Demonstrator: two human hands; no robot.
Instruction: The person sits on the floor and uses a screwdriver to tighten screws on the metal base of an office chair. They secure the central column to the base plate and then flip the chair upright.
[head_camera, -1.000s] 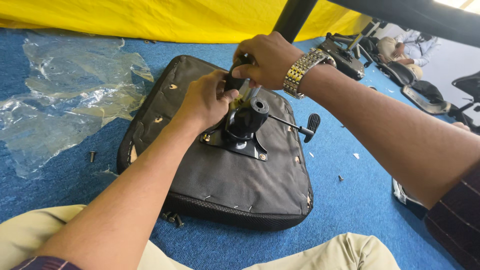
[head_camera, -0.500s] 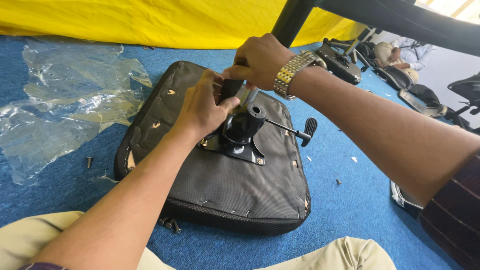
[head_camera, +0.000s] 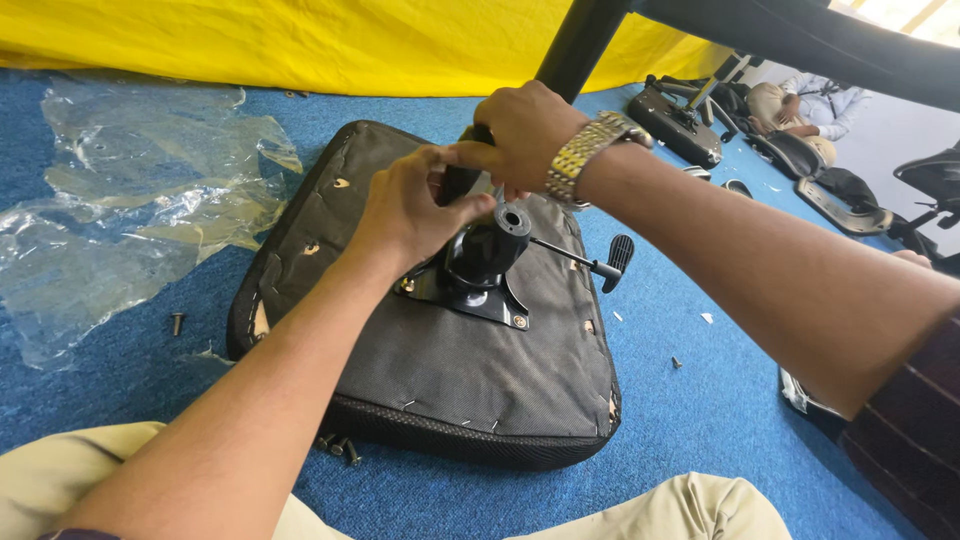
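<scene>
An upturned black office chair seat (head_camera: 450, 370) lies on the blue carpet in front of me. A black metal tilt mechanism (head_camera: 485, 265) with a round socket is bolted to its underside, and a lever with a paddle end (head_camera: 612, 258) sticks out to the right. My left hand (head_camera: 410, 210) grips the far side of the mechanism, fingers curled around it. My right hand (head_camera: 520, 130), with a metal watch on the wrist, closes over a dark part just above the mechanism; what it holds is hidden by the fingers.
Crumpled clear plastic wrap (head_camera: 120, 210) lies left of the seat. Loose screws (head_camera: 340, 447) sit at the seat's near edge, another (head_camera: 177, 323) on the carpet at left. A yellow sheet (head_camera: 330, 45) runs along the back. Other chair parts (head_camera: 680, 120) and another person (head_camera: 800, 100) are far right.
Both hands shifted slightly up and right on the mechanism; my left fingers now wrap higher around it. The view has swung a little, the seat staying in place.
</scene>
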